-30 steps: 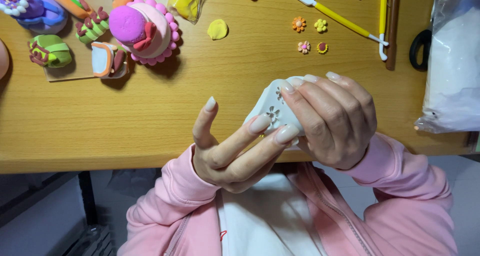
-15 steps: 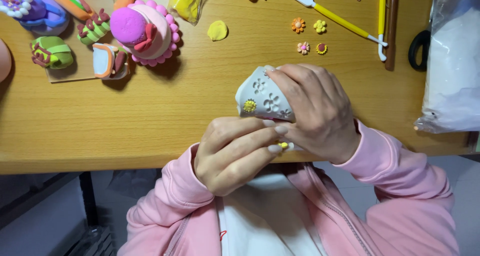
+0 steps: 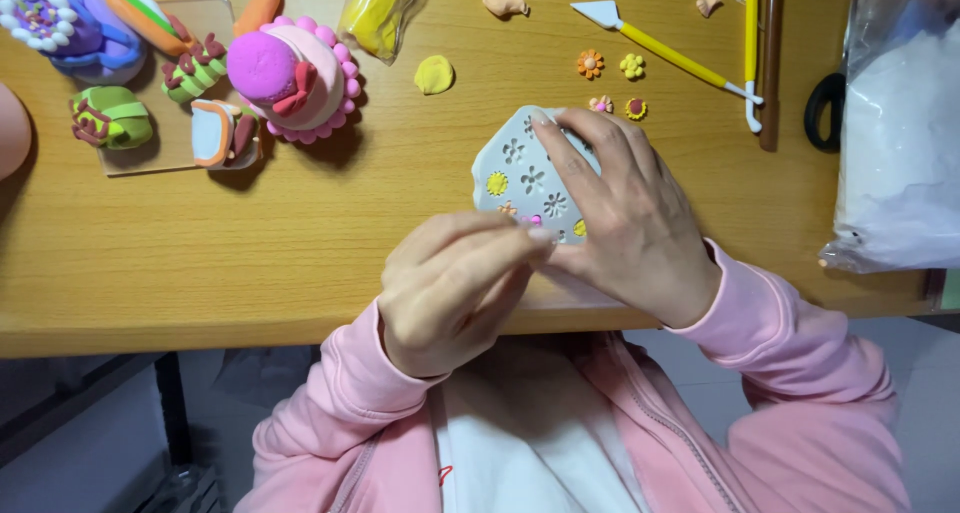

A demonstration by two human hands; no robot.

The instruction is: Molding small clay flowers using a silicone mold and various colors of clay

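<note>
My right hand point(image 3: 625, 213) grips a pale grey flower mould point(image 3: 515, 168) and tilts its face toward me above the wooden table point(image 3: 300, 233). Small flower-shaped hollows cover the mould; some hold yellow or pink clay. My left hand point(image 3: 450, 283) is below it, with fingertips pinched against a pink-filled hollow at the mould's lower edge. Several tiny finished clay flowers point(image 3: 610, 83) lie on the table just beyond the mould.
Clay cakes and sweets stand at the back left, with a pink cake point(image 3: 290, 73) among them. A yellow clay bag point(image 3: 378, 13), a flat yellow clay piece point(image 3: 434, 74), yellow sculpting tools point(image 3: 670, 53), black scissors point(image 3: 825, 108) and a clear plastic bag point(image 3: 895, 143) lie behind and right.
The mould has been turned so its hollowed face shows. My left hand has closed from spread fingers into a pinch at the mould's lower edge.
</note>
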